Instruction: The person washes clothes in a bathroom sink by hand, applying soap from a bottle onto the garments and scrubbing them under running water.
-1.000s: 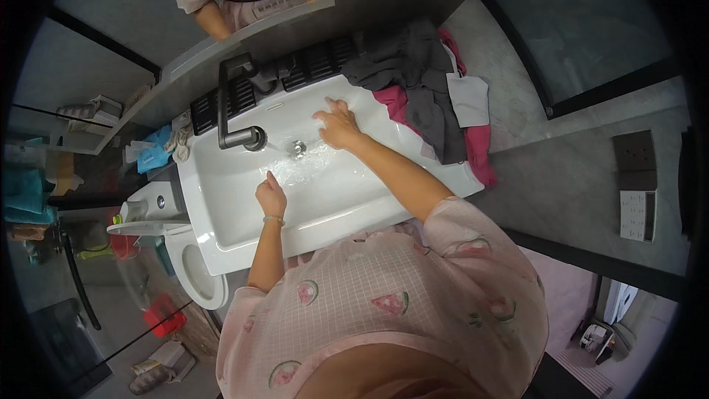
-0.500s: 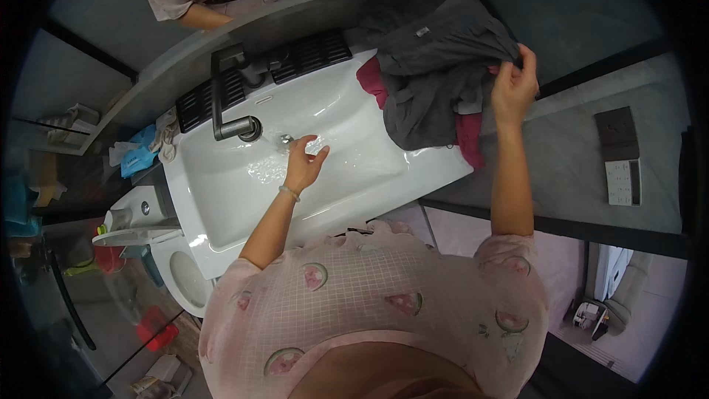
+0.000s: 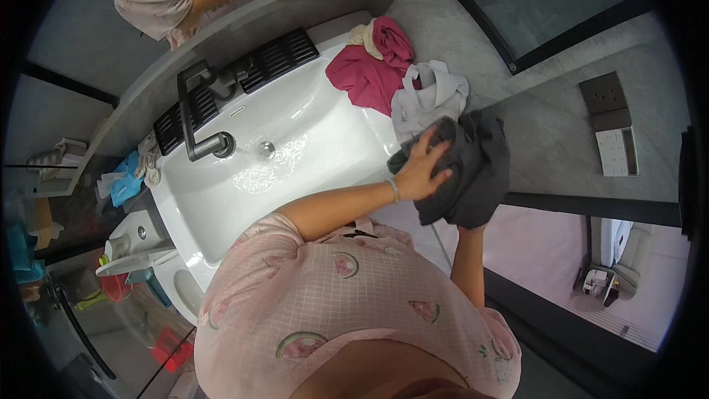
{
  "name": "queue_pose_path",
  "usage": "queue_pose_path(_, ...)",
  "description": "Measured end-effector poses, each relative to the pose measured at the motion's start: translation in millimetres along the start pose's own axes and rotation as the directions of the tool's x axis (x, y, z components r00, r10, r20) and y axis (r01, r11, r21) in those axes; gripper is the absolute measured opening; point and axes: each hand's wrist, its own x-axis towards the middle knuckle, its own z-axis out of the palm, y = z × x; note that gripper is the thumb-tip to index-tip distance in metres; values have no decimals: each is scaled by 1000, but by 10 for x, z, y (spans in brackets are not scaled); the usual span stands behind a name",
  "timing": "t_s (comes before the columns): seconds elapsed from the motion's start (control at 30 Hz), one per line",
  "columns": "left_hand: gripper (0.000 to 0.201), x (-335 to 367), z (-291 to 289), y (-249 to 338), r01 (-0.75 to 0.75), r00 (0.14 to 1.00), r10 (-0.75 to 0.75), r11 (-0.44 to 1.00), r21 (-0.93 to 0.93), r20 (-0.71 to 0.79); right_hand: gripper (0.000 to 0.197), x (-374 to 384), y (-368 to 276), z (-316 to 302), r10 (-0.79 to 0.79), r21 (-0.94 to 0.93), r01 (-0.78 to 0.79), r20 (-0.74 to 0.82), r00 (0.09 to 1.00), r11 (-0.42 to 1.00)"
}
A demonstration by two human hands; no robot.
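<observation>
While left hand point(image 3: 417, 177) half-spread atop dark grey garment point(image 3: 476, 170), right hand point(image 3: 472, 233) mostly underneath, its grip indiscernible

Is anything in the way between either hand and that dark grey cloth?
Nothing visible stands between the left hand and the dark grey cloth: the hand is right on it. The cloth hides the right hand, so I can't tell there. The light grey garment lies beyond, not in between.

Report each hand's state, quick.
Left hand: open, spread on the dark grey cloth.
Right hand: mostly hidden by the cloth; open or closed cannot be told.
</observation>
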Motion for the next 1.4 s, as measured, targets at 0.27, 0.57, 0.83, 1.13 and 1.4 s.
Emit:
queue_pose_path(0.27,26,192,-273,-549,246,884,-136,949,-196,447,78,481,382,333,-421,-881,458,374,827,117)
queue_pose_path(0.57,58,408,-683,-332,174,886,-59,962,212,-460,56,671,250,-77,-110,-362,46,-159,981,931)
queue_pose_path(0.83,70,788,-409,-828,61,998,-15,663,747,-67,45,518,-18,224,36,120,-36,-1,999,992)
queue_pose_path(1.13,67,825,-730,-1198,125,898,-373,725,678,234,45,500,-731,406,-199,473,176,-2,980,863)
queue_pose_path(1.4,53,550,-742,-753,135,950,-70,971,198,-304,41,503,-1012,1180,-260,561,70,266,928,825)
